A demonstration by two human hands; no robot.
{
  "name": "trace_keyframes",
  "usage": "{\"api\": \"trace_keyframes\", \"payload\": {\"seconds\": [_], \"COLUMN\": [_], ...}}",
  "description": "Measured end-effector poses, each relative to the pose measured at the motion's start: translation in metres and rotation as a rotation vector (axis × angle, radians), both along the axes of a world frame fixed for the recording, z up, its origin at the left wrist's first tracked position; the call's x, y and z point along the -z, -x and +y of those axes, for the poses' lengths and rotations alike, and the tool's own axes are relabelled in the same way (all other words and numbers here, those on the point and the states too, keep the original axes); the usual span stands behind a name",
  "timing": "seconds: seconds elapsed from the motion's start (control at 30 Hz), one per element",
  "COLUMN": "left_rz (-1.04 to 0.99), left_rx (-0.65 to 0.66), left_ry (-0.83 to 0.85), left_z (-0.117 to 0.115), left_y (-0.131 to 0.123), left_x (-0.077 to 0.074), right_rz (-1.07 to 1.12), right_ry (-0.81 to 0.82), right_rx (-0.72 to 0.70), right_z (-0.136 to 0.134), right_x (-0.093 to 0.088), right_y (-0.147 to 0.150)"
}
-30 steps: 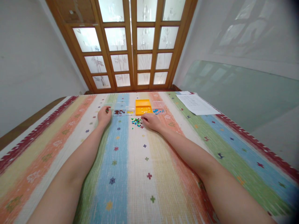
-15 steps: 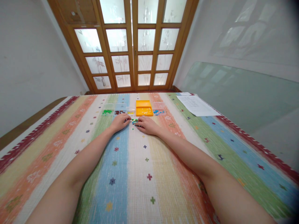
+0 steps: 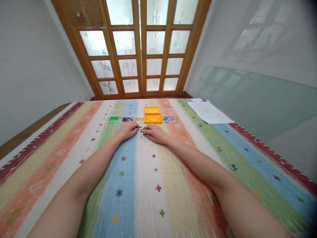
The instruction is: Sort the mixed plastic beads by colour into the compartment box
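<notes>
A small heap of tiny coloured pieces point(image 3: 142, 129) lies on the striped cloth, between both hands. My left hand point(image 3: 127, 130) rests at its left side, fingers curled with the tips pinched at the heap. My right hand point(image 3: 154, 132) lies on its right side, fingers bent down onto the pieces. Whatever the fingertips hold is too small to make out. Just beyond stands an orange tray point(image 3: 152, 115) with a few pale pieces, flanked by clear compartments of green pieces point(image 3: 114, 118), dark red pieces point(image 3: 127, 119), yellow pieces point(image 3: 138, 119) and blue pieces point(image 3: 167, 119).
A striped, patterned cloth point(image 3: 153, 172) covers the table. A printed sheet of paper point(image 3: 207, 111) lies at the far right. Behind the table are wooden glazed doors point(image 3: 141, 49) and white walls; a glass pane point(image 3: 247, 96) leans on the right.
My left hand has come from the green compartment at the left to the heap of pieces. The right hand has stayed at the heap, shifting slightly left. Since half a second ago nothing has moved.
</notes>
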State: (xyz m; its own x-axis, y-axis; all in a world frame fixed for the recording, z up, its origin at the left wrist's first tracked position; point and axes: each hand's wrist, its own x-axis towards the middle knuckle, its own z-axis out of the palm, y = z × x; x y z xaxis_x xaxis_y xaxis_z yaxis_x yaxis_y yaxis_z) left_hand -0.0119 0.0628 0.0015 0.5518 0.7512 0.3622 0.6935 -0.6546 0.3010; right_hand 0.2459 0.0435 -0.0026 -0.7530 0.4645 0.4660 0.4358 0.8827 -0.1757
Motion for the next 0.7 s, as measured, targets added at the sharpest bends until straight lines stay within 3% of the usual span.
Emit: {"api": "trace_keyframes", "payload": {"seconds": [0.47,0.57,0.7], "left_rz": [-0.031,-0.045,0.028], "left_rx": [0.015,0.065,0.201], "left_ry": [0.008,0.027,0.208], "left_z": [-0.004,-0.01,-0.019], "left_y": [-0.003,-0.008,-0.015], "left_x": [-0.006,-0.012,-0.019], "right_rz": [0.023,0.027,0.148], "right_ry": [0.045,0.048,0.05], "right_rx": [-0.009,-0.012,0.064], "right_z": [0.002,0.003,0.01], "right_x": [0.001,0.001,0.002], "right_y": [-0.001,-0.001,-0.005]}}
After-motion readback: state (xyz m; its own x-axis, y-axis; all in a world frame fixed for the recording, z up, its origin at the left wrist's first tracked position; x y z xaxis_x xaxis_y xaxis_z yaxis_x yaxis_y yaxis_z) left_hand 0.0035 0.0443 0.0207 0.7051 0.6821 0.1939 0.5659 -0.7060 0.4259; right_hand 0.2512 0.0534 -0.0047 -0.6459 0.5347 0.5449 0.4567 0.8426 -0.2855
